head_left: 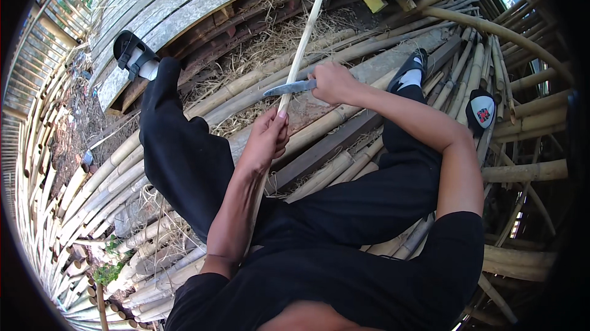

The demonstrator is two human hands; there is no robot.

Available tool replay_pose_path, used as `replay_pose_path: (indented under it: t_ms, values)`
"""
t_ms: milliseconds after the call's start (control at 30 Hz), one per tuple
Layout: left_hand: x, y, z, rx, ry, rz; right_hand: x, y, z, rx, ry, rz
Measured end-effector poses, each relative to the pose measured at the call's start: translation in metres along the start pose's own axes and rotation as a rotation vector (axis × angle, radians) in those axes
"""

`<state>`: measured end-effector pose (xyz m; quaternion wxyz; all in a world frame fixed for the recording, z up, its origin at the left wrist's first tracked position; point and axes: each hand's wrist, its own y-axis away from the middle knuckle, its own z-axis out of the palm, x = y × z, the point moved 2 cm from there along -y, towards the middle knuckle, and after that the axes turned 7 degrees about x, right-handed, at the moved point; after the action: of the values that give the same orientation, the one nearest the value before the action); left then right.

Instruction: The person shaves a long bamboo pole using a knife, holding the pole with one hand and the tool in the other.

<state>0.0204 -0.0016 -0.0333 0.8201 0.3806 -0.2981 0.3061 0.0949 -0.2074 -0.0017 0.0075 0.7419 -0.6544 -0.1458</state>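
A long pale bamboo strip runs from the top of the view down past my left forearm. My left hand is closed around it, the thumb lying along its face. Just above that, the blade of a knife crosses the strip and appears to touch it, its tip pointing left. My right hand is wrapped around the knife's handle, which the fingers hide. The lower part of the strip passes beside my left forearm, partly covered by it.
I sit among stacked bamboo poles. A weathered plank platform stands at the far left, with dry shavings beside it. My sandalled foot rests against its edge. A loose sandal and a bamboo rack are at the right.
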Motion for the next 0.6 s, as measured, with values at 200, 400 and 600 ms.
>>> replay_pose_path:
  t_ms: [200,400,600]
  values:
    - [-0.004,0.0,0.015,-0.119,0.085,-0.066,0.061,-0.019,-0.041,0.209,0.099,0.34]
    - [-0.004,0.001,0.017,-0.104,0.057,-0.036,0.075,-0.026,-0.049,0.255,0.137,0.393]
    - [0.009,0.016,0.015,-0.145,0.06,-0.032,0.288,0.012,-0.133,0.881,0.058,0.655]
